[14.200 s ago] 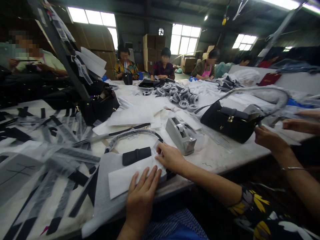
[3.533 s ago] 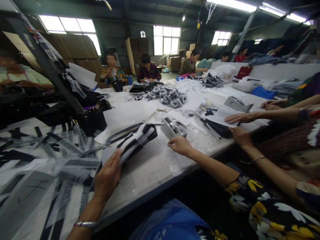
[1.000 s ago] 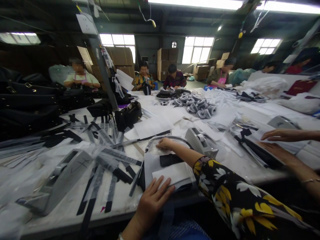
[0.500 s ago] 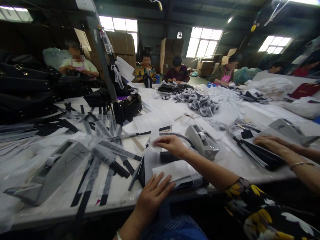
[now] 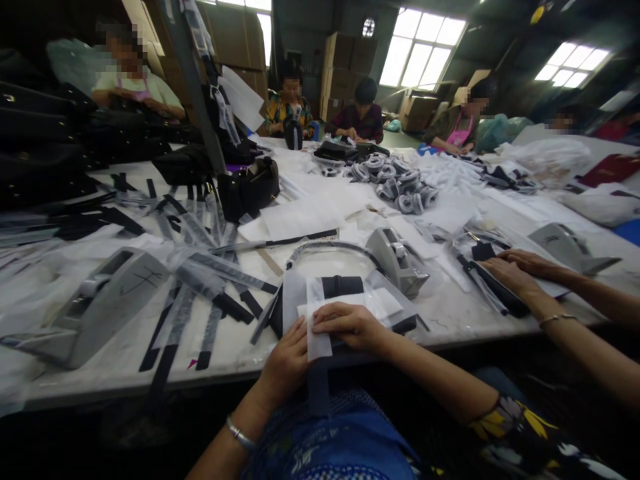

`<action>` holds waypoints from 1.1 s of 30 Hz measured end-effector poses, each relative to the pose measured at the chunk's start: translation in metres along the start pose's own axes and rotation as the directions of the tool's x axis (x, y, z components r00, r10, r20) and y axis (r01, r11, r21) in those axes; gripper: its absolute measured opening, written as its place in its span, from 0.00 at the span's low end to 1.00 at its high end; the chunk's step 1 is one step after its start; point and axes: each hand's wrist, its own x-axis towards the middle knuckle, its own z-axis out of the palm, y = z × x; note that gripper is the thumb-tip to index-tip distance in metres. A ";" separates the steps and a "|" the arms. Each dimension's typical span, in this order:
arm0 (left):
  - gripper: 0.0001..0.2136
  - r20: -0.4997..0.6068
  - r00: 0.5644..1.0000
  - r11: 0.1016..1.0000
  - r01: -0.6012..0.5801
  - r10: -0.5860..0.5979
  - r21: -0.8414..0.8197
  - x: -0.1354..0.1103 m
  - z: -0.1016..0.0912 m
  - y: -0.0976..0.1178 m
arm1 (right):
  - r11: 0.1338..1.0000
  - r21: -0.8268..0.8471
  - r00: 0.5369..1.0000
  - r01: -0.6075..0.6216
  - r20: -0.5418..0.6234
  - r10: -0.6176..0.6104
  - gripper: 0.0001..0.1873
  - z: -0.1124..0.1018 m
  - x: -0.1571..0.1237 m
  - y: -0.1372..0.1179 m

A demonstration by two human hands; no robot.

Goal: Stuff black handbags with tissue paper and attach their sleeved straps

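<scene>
A black handbag (image 5: 277, 320) lies flat at the table's front edge, partly covered by translucent sheeting and a white sheet (image 5: 387, 301). Its handle (image 5: 333, 245) arches away from me, and a black strap (image 5: 343, 287) crosses its upper part. Down over the bag runs a translucent whitish strip (image 5: 316, 293), its lower end hanging near the table edge. My left hand (image 5: 286, 365) rests against the bag's near left side, fingers extended beside the strip. My right hand (image 5: 353, 327) presses on the strip with its fingers laid across it; it grips nothing visible.
Grey tape dispensers (image 5: 400, 260) stand behind the bag and at left (image 5: 115, 307). Film-wrapped black strips (image 5: 200, 273) lie scattered on the left. At right, a co-worker's hands (image 5: 515, 270) touch another black bag. Grey rolled pieces (image 5: 393, 183) are heaped farther back.
My right hand has come down from its raised pinch above the bag onto the strip, which now lies across the bag. My left hand has shifted left off the white sheet. The view has tilted down.
</scene>
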 end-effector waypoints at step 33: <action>0.21 0.133 0.969 0.956 0.231 -0.208 -0.182 0.000 -0.015 -0.002 | 0.948 -0.270 0.986 0.168 0.065 -0.156 0.22 0.019 -0.045 -0.029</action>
